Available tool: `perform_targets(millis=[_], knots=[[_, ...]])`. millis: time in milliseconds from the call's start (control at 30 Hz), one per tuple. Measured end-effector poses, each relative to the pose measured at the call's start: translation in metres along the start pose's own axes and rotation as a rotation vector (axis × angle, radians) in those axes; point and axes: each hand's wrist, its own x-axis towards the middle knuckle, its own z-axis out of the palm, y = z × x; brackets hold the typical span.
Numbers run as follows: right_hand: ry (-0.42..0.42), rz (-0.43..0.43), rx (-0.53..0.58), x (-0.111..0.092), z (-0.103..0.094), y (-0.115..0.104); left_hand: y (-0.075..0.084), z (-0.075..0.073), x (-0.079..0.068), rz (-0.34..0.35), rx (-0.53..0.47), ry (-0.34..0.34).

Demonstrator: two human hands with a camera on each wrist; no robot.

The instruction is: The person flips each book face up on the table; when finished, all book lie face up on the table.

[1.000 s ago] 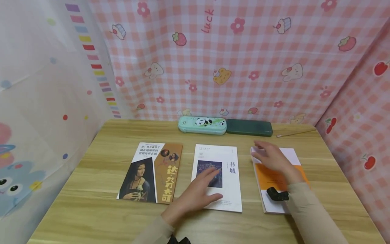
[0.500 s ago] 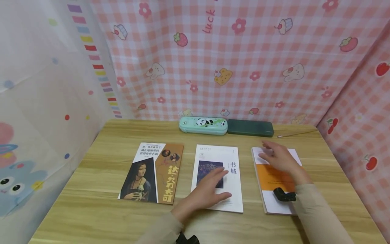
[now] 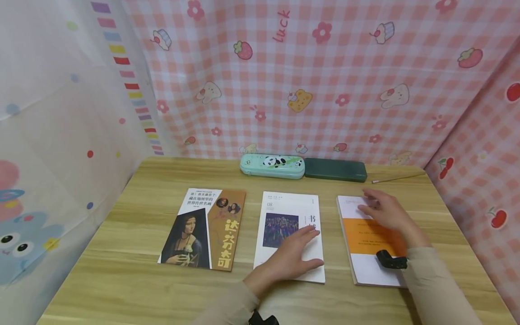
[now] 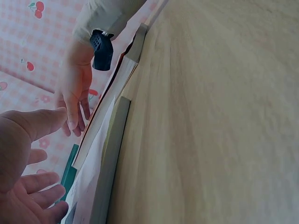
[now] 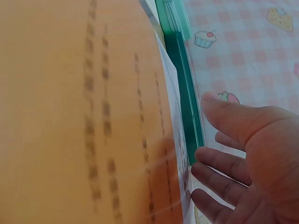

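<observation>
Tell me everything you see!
Woodgrain table: 1, tan, centre
Flat portrait book: 1, multicoloured, left
Flat dark-picture book: 1, white, middle
Flat orange-banded book: 1, white, right
Oblong panda case: 1, mint, back
Flat rectangular box: 1, green, beside case
Thin stick: 1, brown, back right
Printed cloths: count unclear, pink or white, back, sides
Sleeves: 2, beige, forearms
Wrist devices: 2, black, wrists
Left hand: 1, bare, over middle book
Right hand: 1, bare, near right book
</observation>
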Motion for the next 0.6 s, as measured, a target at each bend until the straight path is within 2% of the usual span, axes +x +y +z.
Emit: perform_targets(millis=[167,367,600], knots=[[0.003,0.024,-0.008,-0.003,-0.005,0.006,0.003,0.005,0.003,0.007,-0.007,-0.003],[0.016,0.028,-0.021,-0.006,-0.009,0.014,0.008,0.01,0.01,0.048,0.024,0.0],[0.029,0.062,-0.028,-0.01,-0.012,0.023,0.016,0.02,0.018,0.049,0.034,-0.043]])
